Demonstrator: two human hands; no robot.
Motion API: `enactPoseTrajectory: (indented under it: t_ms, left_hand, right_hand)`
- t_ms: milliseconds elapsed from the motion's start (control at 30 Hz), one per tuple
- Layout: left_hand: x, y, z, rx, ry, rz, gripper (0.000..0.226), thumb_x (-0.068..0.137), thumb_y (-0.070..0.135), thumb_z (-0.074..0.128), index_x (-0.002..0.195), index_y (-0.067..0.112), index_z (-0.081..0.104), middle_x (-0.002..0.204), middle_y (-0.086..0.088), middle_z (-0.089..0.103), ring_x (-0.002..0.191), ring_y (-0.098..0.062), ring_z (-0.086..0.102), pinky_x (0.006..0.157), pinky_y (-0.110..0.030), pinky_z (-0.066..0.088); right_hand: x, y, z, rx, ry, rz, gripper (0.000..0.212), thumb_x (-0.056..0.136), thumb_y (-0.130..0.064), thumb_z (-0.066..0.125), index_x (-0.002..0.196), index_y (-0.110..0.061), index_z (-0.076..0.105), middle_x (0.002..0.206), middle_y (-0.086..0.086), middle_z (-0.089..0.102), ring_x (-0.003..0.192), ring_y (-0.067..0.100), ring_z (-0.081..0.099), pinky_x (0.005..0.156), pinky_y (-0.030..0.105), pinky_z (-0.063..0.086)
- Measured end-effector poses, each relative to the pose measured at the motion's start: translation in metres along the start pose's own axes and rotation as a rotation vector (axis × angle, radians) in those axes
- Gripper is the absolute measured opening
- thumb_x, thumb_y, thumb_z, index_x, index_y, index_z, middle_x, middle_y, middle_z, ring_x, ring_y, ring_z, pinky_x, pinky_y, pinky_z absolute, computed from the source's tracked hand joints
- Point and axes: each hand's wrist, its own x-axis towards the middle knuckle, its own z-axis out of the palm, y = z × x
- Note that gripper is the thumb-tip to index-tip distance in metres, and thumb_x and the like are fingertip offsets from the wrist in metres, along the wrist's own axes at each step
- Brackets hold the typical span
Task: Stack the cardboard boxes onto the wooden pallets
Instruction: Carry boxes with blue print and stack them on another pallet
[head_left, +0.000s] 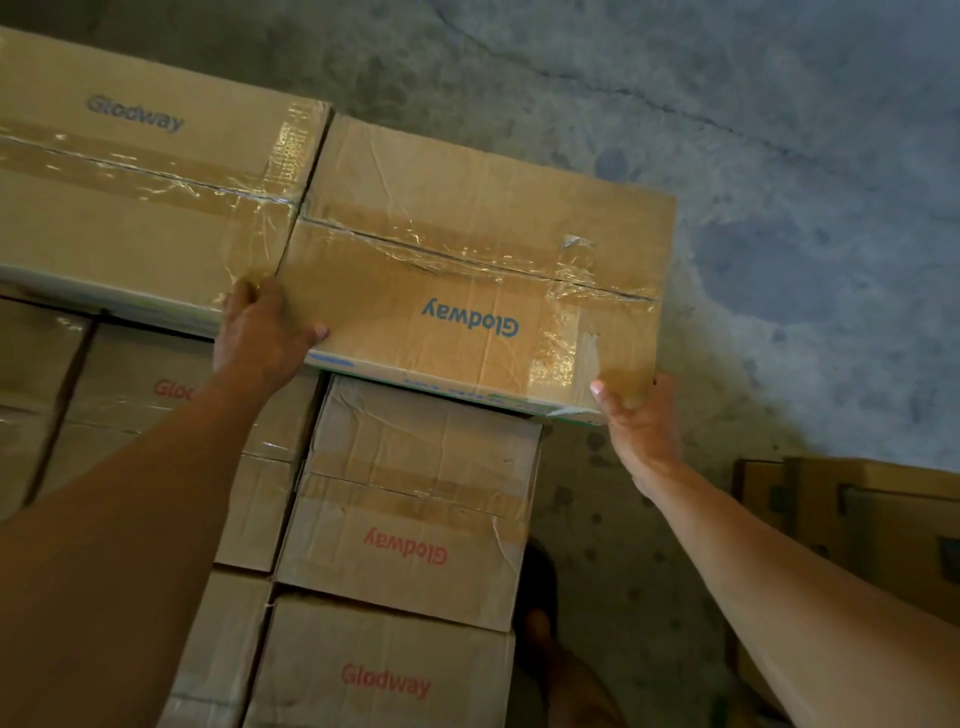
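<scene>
Cardboard box (467, 260): brown and creased, its lid seam sealed with clear tape over brown tape. "Glodway" is printed in blue, upside down to the wearer, and a white-and-blue band runs along the near lower edge. The left hand (262, 332) is wrapped round its near-left corner and the right hand (636, 415) clasps its near-right corner, each with the thumb on the lid. Between the hands it sits on the top tier, its far-left side against a grey-printed box (140, 182) beyond the left hand, overhanging a red-printed box (415, 493) below both hands; concrete floor (779, 156) lies beyond the right hand.
</scene>
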Motion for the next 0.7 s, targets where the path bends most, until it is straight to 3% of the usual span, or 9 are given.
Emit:
enactPoseTrajectory:
  t_ms: [67,167,200,300,467,567,700]
  left_hand:
    - [-0.002,-0.006,0.000,0.018,-0.023,0.015,0.084,0.089,0.047,0.068,0.155,0.015,0.027,0.161,-0.014,0.019,0.144,-0.042,0.027,0.111,-0.056,0.034]
    - [-0.004,-0.013,-0.006,0.048,-0.060,0.035,0.087,0.088,0.054,0.066,0.155,0.019,0.023,0.163,-0.011,0.017,0.144,-0.041,0.029,0.110,-0.058,0.035]
    - [-0.004,-0.014,-0.009,0.055,-0.070,0.040,0.087,0.087,0.055,0.066,0.155,0.019,0.024,0.162,-0.010,0.018,0.143,-0.040,0.031,0.109,-0.059,0.035]
    - [-0.002,-0.014,-0.016,0.074,-0.115,0.055,0.084,0.089,0.055,0.062,0.154,0.015,0.025,0.162,-0.011,0.021,0.146,-0.039,0.024,0.110,-0.065,0.029]
    - [-0.023,0.005,-0.015,0.170,-0.084,-0.012,0.088,0.094,0.059,0.051,0.157,0.009,0.014,0.166,-0.011,0.013,0.152,-0.035,0.004,0.113,-0.070,0.016]
    - [-0.052,0.027,-0.013,0.158,-0.017,0.097,0.086,0.097,0.052,0.051,0.158,0.009,0.009,0.166,-0.013,0.011,0.152,-0.033,0.008,0.115,-0.066,0.019]
    - [-0.096,0.059,-0.019,0.171,-0.045,0.279,0.084,0.097,0.053,0.050,0.159,0.011,0.011,0.167,-0.009,0.009,0.153,-0.030,0.010,0.118,-0.061,0.019]
  right_hand:
    - [-0.001,0.002,0.001,-0.015,-0.010,0.006,0.072,0.084,-0.047,0.074,0.135,-0.010,0.040,0.124,0.008,0.058,0.108,0.027,0.059,0.088,0.044,0.052]
    - [-0.003,0.004,0.000,-0.067,0.007,-0.005,0.074,0.083,-0.051,0.073,0.134,-0.011,0.037,0.117,0.000,0.054,0.103,0.022,0.056,0.071,0.029,0.049]
    - [-0.003,0.003,0.000,-0.076,0.001,-0.001,0.074,0.083,-0.052,0.073,0.133,-0.010,0.038,0.118,0.001,0.055,0.104,0.023,0.057,0.072,0.031,0.052]
    - [-0.002,-0.002,-0.003,-0.125,-0.039,0.008,0.072,0.084,-0.051,0.073,0.133,-0.009,0.042,0.124,0.009,0.058,0.111,0.031,0.059,0.091,0.052,0.054]
    - [-0.007,-0.022,-0.005,-0.238,-0.031,0.014,0.076,0.091,-0.047,0.066,0.145,-0.006,0.032,0.139,0.018,0.050,0.125,0.037,0.051,0.102,0.048,0.045]
    - [-0.027,-0.033,-0.019,-0.294,0.047,-0.020,0.079,0.090,-0.054,0.063,0.146,-0.011,0.027,0.143,0.018,0.048,0.127,0.040,0.051,0.099,0.048,0.048]
    - [-0.076,-0.027,-0.063,-0.325,0.165,-0.063,0.083,0.092,-0.059,0.056,0.151,-0.010,0.022,0.151,0.019,0.040,0.135,0.038,0.044,0.106,0.050,0.043]
